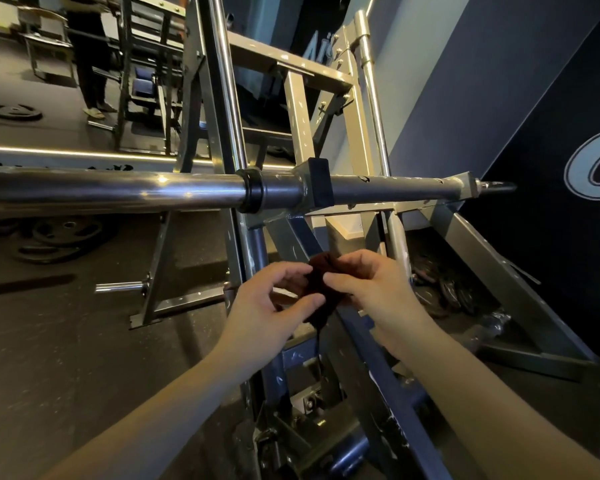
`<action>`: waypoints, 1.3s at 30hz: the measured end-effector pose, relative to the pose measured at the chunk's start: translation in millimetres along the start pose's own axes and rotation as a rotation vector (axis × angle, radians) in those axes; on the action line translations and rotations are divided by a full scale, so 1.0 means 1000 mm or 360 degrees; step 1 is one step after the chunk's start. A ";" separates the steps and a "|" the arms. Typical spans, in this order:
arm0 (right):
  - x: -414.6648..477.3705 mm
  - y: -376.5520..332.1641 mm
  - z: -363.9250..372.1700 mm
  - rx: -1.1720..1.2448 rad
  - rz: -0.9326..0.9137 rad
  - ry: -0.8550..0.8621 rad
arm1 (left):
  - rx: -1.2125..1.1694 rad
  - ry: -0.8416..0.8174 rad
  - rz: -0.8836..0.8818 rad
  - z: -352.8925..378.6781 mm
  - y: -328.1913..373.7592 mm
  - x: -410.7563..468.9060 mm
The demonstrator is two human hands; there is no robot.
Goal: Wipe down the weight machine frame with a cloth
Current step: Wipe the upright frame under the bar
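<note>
A small dark brown cloth point(321, 289) is bunched between both hands at the centre of the view, a thin strand hanging from its lower end. My left hand point(267, 306) pinches its left side with thumb and curled fingers. My right hand point(371, 282) pinches its right side. Both hands hover in front of the grey weight machine frame point(302, 133), below its horizontal chrome bar point(118, 190). Neither the cloth nor the hands touch the frame.
Weight plates point(63, 237) lie stacked on the dark floor at the left, more plates point(444, 289) sit inside the frame at right. A dark wall point(551, 116) stands close on the right. A person point(90, 57) stands by other equipment at the far left.
</note>
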State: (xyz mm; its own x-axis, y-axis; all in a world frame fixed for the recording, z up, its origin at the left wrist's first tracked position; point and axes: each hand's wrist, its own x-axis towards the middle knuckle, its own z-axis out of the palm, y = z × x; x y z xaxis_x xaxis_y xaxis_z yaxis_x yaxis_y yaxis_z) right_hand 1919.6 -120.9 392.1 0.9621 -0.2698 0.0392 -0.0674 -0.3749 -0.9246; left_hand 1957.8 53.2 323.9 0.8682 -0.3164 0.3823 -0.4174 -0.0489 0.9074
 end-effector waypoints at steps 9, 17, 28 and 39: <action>-0.019 -0.001 0.006 0.0174 -0.0086 -0.0318 | -0.0369 0.0237 -0.0262 0.004 0.002 -0.002; 0.025 0.034 -0.014 -0.0773 -0.0207 0.0116 | -0.0747 0.0317 -0.0809 -0.002 -0.018 0.025; 0.048 0.074 0.007 -0.1009 -0.0365 0.0015 | -0.0227 0.0385 -0.0350 0.010 -0.072 0.083; 0.052 0.081 0.006 -0.1001 -0.0367 0.0040 | -0.0334 0.0463 -0.0462 0.021 -0.073 0.081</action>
State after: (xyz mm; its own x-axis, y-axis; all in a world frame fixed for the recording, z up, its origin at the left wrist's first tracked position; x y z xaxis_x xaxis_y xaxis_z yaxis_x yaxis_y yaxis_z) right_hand 1965.7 -159.5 317.2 0.9643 -0.1385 0.2255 -0.0091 -0.8689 -0.4949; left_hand 2053.5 11.5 285.1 0.9929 -0.0374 0.1129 -0.1083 0.1064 0.9884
